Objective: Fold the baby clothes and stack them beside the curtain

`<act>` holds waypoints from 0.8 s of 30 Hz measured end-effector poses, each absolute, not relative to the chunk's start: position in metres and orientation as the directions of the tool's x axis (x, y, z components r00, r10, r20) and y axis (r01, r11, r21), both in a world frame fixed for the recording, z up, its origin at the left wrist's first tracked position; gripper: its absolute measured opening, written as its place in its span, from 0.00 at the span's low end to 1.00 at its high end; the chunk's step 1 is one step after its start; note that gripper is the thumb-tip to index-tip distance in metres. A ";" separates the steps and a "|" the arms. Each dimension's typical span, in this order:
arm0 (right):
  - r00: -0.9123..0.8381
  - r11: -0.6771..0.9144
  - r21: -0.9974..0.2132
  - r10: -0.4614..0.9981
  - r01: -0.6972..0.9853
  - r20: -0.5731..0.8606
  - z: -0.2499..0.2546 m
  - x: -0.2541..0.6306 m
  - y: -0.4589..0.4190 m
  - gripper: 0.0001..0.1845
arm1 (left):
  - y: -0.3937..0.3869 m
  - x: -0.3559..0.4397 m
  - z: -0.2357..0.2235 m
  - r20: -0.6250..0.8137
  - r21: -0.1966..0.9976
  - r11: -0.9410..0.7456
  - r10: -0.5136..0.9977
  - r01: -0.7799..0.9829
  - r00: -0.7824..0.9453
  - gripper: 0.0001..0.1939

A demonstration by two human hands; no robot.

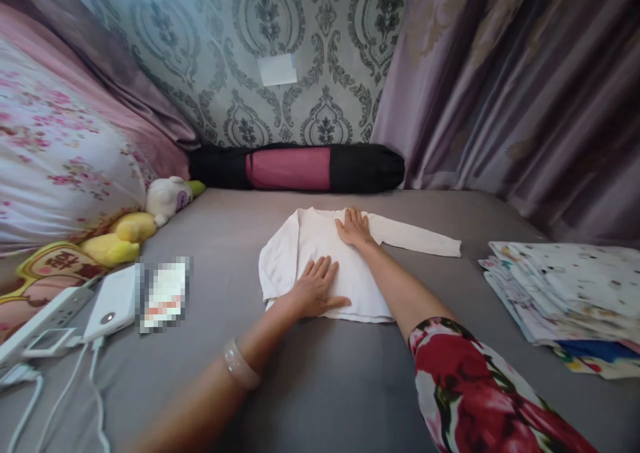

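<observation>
A white long-sleeved shirt (320, 240) lies flat on the grey bed sheet (225, 240). Its left-hand sleeve is folded in over the body, while the other sleeve stretches out to the right. My left hand (317, 288) rests palm down on the lower part of the shirt, its fingers spread. Near the neckline, on the upper right of the shirt, my right hand (354, 228) lies flat with fingers extended. Neither hand grasps the cloth.
At the right lies a stack of folded printed cloths (565, 293). On the left are a power strip (50, 320), a white power bank (114, 300) with cables, and plush toys (167, 196). A black and pink long bag (290, 168) lies along the wall.
</observation>
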State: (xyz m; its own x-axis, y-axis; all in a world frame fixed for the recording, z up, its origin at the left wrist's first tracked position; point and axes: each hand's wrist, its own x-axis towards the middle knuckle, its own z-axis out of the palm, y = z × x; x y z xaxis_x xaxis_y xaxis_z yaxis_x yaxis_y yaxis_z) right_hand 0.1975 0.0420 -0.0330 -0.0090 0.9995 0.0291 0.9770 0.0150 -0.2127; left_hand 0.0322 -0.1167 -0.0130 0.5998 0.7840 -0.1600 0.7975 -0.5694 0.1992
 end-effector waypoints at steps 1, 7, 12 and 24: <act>-0.009 0.018 -0.208 0.999 0.978 0.041 -0.035 0.198 0.042 0.36 | -0.116 0.033 -0.014 -0.166 0.202 -0.567 0.784 0.798 0.599 0.49; 0.000 0.009 -0.174 0.999 0.985 0.050 -0.042 0.199 0.044 0.36 | -0.117 0.037 -0.007 -0.174 0.228 -0.544 0.793 0.808 0.583 0.48; -0.007 0.013 -0.166 0.999 0.986 0.040 -0.041 0.198 0.045 0.37 | -0.133 0.020 0.011 -0.096 0.268 -0.608 0.755 0.747 0.649 0.49; 0.027 -0.008 -0.253 0.997 0.967 0.068 -0.035 0.195 0.042 0.35 | -0.150 -0.094 0.025 -0.037 0.335 -0.432 0.882 0.837 0.470 0.36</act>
